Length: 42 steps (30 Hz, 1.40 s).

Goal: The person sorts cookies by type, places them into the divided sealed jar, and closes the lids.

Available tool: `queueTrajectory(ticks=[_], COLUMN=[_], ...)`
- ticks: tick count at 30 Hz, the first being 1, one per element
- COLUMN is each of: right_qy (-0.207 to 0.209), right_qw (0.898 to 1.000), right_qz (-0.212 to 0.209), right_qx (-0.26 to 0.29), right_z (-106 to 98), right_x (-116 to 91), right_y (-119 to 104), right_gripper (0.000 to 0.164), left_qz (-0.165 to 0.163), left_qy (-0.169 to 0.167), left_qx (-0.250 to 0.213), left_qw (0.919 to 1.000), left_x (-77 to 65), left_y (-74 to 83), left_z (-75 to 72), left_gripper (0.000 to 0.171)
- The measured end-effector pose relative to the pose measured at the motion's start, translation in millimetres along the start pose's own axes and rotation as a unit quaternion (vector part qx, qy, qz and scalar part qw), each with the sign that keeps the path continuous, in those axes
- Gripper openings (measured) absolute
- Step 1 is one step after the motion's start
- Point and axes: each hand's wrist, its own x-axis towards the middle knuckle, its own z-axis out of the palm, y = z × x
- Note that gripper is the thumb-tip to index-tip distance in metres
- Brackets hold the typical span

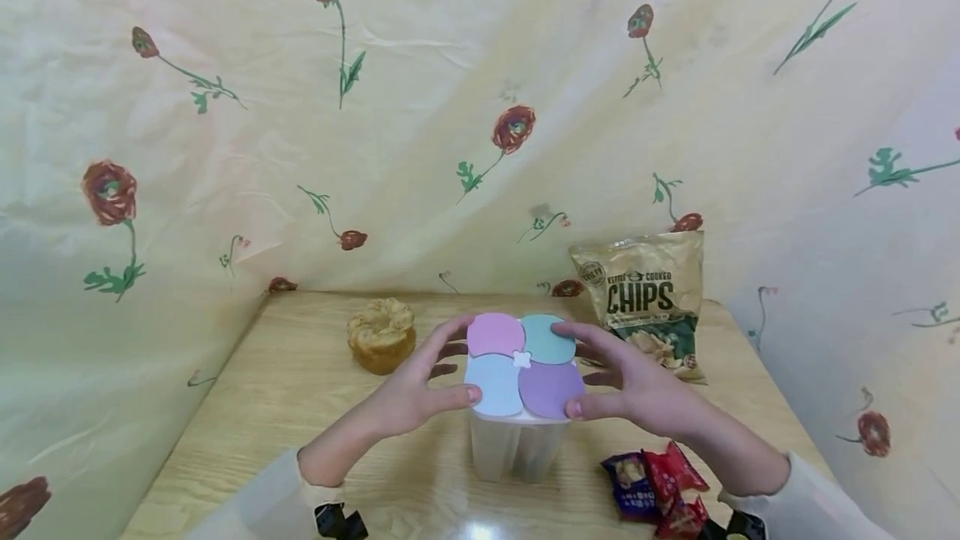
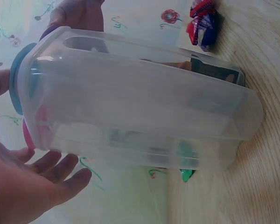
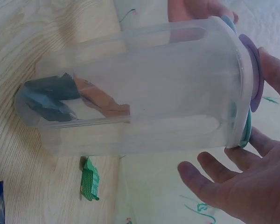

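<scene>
A tall clear plastic storage container (image 1: 517, 447) stands upright on the table, with several pink, teal, light blue and purple flaps on its white-rimmed lid (image 1: 521, 359). My left hand (image 1: 420, 380) holds the lid from the left, thumb at the light blue flap (image 1: 493, 386) and fingers by the pink one. From the right, my right hand (image 1: 626, 377) grips it, a finger on the teal flap (image 1: 550, 338) and the thumb at the purple flap (image 1: 551, 390). Dark green and tan shapes show through the wall in both wrist views; I cannot tell whether they lie inside.
A beige chips bag (image 1: 648, 302) stands at the back right. A round golden pastry (image 1: 381, 336) sits at the back left. Red packets (image 1: 675, 473) and a blue packet (image 1: 630, 486) lie front right. A small green packet (image 3: 89, 181) lies beyond the container. Flowered cloth (image 1: 420, 148) hangs behind.
</scene>
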Motion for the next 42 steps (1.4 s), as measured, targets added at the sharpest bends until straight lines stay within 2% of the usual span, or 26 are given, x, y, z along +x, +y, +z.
queueTrajectory(ticks=[6,9,11,15,17,22,25,29,31,33,37,40,42], right_qy=[0.017,0.024,0.037,0.092,0.121,0.148,0.135,0.088,0.066,0.049,0.029,0.031,0.036], right_qw=[0.999,0.998,0.997,0.995,0.993,0.988,0.989,0.99,0.99,0.989,0.985,0.982,0.982], right_qz=[-0.041,-0.063,-0.066,-0.031,-0.006,0.023,0.04,0.072,0.068,0.052,0.063,0.089,0.086], right_qx=[-0.018,-0.015,-0.005,0.005,0.008,0.029,0.044,0.079,0.1,0.127,0.16,0.164,0.165], right_z=[-2,-1,0,6,9,23,33,46,52,59,68,71,72], right_x=[-4,-8,-12,-25,-32,-50,-61,-72,-76,-78,-79,-78,-78], right_y=[7,10,11,11,12,19,25,34,37,39,42,42,42], right_gripper=[0.079,0.074,0.069,0.055,0.05,0.042,0.039,0.038,0.039,0.041,0.048,0.053,0.055], left_qz=[0.01,0.016,0.008,-0.031,-0.051,-0.082,-0.099,-0.117,-0.119,-0.118,-0.114,-0.113,-0.115], left_qy=[-0.005,-0.009,-0.004,0.013,0.018,0.023,0.025,0.025,0.019,0.007,-0.01,-0.013,-0.013], left_qx=[0.008,-0.021,-0.048,-0.104,-0.141,-0.21,-0.225,-0.248,-0.257,-0.257,-0.244,-0.238,-0.235], left_qw=[0.9999,0.9996,0.9988,0.994,0.9885,0.974,0.9691,0.9614,0.9589,0.9593,0.9629,0.9646,0.9651], left_x=[1.4,1.9,2.7,6.5,9.6,15.8,19.8,26.1,28.4,29.4,28.4,27.0,25.6], left_y=[-0.5,-1.5,-1.9,-5.8,-9.2,-22.9,-32.6,-45.4,-51.0,-55.5,-59.9,-60.8,-61.3], left_z=[0.6,-0.6,-2.0,-5.9,-7.0,-7.4,-7.2,-6.3,-5.3,-4.1,-1.8,-1.4,-1.6], left_gripper=[0.08,0.074,0.068,0.058,0.056,0.061,0.067,0.075,0.078,0.079,0.078,0.077,0.076])
